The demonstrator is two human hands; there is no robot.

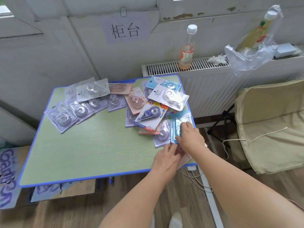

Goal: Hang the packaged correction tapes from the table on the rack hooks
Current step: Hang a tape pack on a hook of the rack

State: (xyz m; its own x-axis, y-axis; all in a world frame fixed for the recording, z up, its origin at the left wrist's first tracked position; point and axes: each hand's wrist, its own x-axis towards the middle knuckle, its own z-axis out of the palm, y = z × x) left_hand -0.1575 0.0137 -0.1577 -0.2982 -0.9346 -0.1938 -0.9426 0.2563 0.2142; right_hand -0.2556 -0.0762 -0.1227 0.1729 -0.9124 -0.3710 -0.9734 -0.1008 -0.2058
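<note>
Tabletop (85, 150): green surface, blue edging, tilted in view; packs cover the 10 to 3 o'clock part, near half bare.
Right hand (190, 137): at 4 o'clock of tabletop, palm down on light-blue pack (176, 127); fingers bent over its long edge, grip looks like a pinch on that pack, thumb side hidden.
Light-blue pack: directly under right fingers, touching them; runs 12 to 6 o'clock along the right tabletop edge, far end pokes out at 12 o'clock of the hand.
Left hand (166, 157): at 7 o'clock of right hand, nearly touching it; fingers straight-ish, tips on a pinkish pack (181, 151) between the two hands; grip spread, cannot tell if anything is pinched.
Pile (153, 112): overlapping correction tape packs at 11 o'clock of right hand; blue-white pack on top, white "36" pack (169, 97) at 12 o'clock of it.
Clear packs (77, 109): fanned row at 9 to 10 o'clock of tabletop, well apart from both hands.
Radiator (205, 83): behind tabletop at 1 o'clock; bottle (186, 48) upright on top, plastic bag (253, 48) at 3 o'clock of bottle.
Chair (271, 125): beige, at 3 o'clock of tabletop.
Wall sign (125, 31): paper at 12 o'clock.
</note>
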